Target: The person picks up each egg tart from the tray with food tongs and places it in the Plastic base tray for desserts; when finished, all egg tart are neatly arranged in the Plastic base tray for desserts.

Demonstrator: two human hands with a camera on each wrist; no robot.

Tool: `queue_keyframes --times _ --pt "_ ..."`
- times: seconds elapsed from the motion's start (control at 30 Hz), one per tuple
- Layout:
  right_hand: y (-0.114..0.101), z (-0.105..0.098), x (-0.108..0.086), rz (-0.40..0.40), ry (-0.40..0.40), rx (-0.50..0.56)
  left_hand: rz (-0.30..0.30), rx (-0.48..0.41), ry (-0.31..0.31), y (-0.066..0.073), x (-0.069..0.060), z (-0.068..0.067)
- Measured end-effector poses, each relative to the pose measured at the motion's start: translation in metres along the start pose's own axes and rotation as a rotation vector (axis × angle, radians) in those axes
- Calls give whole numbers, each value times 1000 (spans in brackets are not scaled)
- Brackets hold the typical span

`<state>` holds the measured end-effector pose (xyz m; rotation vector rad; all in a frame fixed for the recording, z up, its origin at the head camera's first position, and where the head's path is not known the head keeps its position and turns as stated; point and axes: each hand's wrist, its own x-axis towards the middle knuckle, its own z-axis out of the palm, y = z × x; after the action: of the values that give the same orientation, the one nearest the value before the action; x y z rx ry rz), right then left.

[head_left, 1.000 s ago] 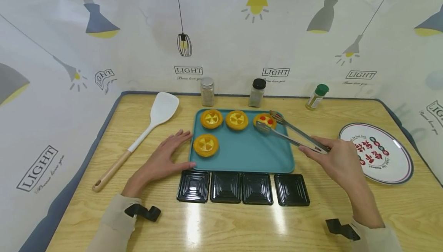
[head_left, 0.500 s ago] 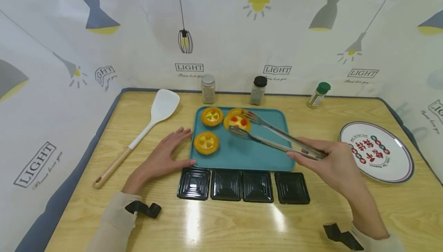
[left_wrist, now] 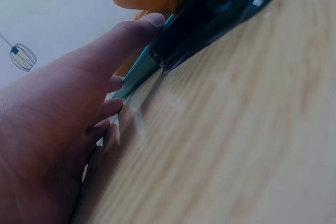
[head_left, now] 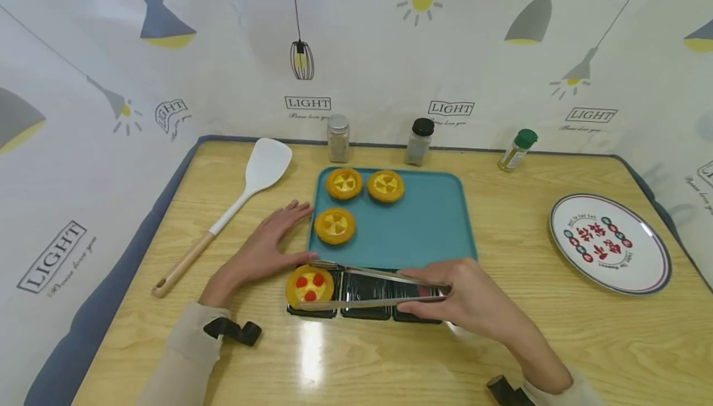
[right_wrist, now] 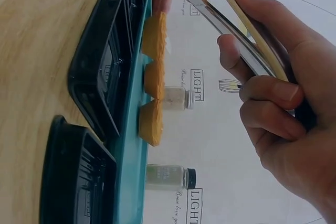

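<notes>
Round golden-crusted tart with red toppings (head_left: pixel 310 283), over leftmost black square plastic container (head_left: pixel 325 314).
Right hand (head_left: pixel 473 299) grips silver metal tongs (head_left: pixel 379 301), arms apart and flanking the tart; cannot tell whether it is seated. Left hand (head_left: pixel 262 254), fingers extended, touches left edge of teal rectangular tray (head_left: pixel 418 220).

Long beige sleeves (head_left: pixel 184 350); bent black brackets (head_left: pixel 229 331), rounded ends, at cuffs (head_left: pixel 209 312).

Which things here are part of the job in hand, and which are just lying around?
Seemingly part of the job:
tongs in the right hand
red-topped tart
three other tarts
teal tray, left hand at its edge
black containers

Apparently just lying about:
white spatula
three capped jars
patterned plate
</notes>
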<state>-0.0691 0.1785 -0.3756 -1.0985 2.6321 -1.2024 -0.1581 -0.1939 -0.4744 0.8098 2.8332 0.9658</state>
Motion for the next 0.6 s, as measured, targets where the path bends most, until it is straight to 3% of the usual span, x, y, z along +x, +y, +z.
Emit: queue_keyframes --times 0.4,0.6 --pt "2 0 1 27 -18 -34 13 -3 3 0 2 -1" --pt "-2 -7 0 184 -15 72 25 -8 6 -1 1 -1"
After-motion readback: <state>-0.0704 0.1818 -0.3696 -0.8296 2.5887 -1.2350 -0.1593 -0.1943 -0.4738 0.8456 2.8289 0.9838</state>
